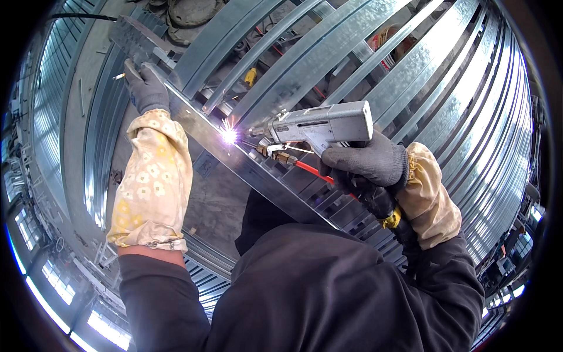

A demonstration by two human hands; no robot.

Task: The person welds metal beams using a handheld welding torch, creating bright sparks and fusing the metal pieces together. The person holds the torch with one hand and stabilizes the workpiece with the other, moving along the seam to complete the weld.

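Observation:
My right hand (372, 159), in a dark grey glove, is closed round the grip of a silver handheld welding gun (331, 122). The gun's nozzle points left, and a bright violet-white spark (229, 135) burns at its tip on a long metal beam (258, 170). The beam runs aslant in front of me. My left hand (146, 88), gloved in grey too, lies by the beam's far left part. A thin white stick like a cigarette (119, 76) sticks out from its fingers. The palm side is hidden.
A red hose (314, 171) and a black-wrapped cable (381, 202) trail from the gun. Several galvanized metal bars (305, 64) lie in parallel beyond the beam, across to the right. A yellow object (250, 76) shows between them. More metal profiles (105, 146) lie at the left.

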